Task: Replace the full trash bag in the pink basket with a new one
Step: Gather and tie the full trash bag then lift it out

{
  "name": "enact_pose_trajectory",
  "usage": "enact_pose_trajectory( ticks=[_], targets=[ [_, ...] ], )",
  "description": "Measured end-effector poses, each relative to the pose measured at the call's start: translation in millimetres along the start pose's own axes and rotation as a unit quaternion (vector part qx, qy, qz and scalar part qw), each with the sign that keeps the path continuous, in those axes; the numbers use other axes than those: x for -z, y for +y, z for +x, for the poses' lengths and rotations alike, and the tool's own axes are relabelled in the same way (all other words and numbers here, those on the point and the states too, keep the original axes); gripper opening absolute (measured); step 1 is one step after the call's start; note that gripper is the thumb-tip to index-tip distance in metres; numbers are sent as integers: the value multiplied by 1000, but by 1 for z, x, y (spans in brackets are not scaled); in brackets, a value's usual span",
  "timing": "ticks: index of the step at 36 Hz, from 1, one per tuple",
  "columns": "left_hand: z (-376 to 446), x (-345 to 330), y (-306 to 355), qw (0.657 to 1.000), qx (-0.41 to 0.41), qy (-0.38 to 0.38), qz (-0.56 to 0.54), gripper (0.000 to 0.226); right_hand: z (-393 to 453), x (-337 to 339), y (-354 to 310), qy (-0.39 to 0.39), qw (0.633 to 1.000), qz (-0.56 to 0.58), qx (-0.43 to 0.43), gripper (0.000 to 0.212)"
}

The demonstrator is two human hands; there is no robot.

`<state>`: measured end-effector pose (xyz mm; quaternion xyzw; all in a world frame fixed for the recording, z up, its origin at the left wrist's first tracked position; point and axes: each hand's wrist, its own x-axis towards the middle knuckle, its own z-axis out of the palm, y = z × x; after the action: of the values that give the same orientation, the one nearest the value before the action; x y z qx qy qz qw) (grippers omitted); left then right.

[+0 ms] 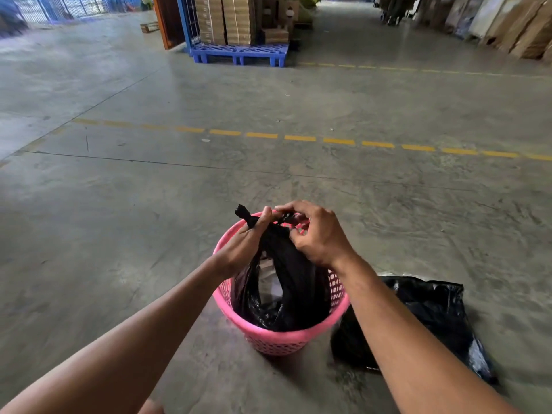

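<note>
A pink mesh basket (277, 339) stands on the concrete floor just in front of me. Inside it sits a full black trash bag (295, 288), its top gathered into two twisted ends above the rim. My left hand (243, 245) grips one twisted end, which sticks up past my fingers. My right hand (316, 234) pinches the other end close beside it. On the floor to the right of the basket lies a flat, loose black trash bag (430, 312), partly hidden by my right forearm.
A dashed yellow line (301, 138) crosses the floor ahead. Farther back, a blue pallet (239, 53) carries stacked cardboard boxes (227, 19). More cardboard leans along the right wall (513, 28).
</note>
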<state>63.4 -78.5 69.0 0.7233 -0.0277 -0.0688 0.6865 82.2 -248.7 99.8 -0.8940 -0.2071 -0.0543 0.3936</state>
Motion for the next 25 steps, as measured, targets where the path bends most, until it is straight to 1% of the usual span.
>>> enact_pose_trajectory(
  ticks=[4,8,12,14,16,18,20,21,22,24,25],
  targets=[
    [2,0,6,999,12,-37,3,41,6,-3,1,36,998,51,-6,31],
    [11,10,1,999,36,-35,3,37,13,-2,0,68,992,103,-23,14],
    [7,17,3,998,44,-39,9,46,18,-7,-5,77,993,85,-28,12],
    [6,18,2,999,20,-39,16,52,22,-10,-6,72,994,71,-29,8],
    [6,18,1,999,13,-30,17,48,24,-13,-7,69,995,62,-38,5],
    [5,23,-3,999,3,-20,36,40,26,-18,-8,72,994,61,-53,12],
    [8,30,-10,997,-8,-14,73,30,26,-20,-6,81,991,74,-74,14],
    [8,35,-14,997,-4,-5,83,32,26,-22,-5,80,990,83,-83,13],
    [8,39,-16,995,7,-1,95,42,24,-24,-4,76,989,87,-88,12],
    [5,44,-14,992,48,-19,118,67,21,-28,-3,59,991,84,-86,12],
    [4,44,-11,989,71,-36,121,70,19,-30,-4,54,991,85,-83,12]
  ],
)
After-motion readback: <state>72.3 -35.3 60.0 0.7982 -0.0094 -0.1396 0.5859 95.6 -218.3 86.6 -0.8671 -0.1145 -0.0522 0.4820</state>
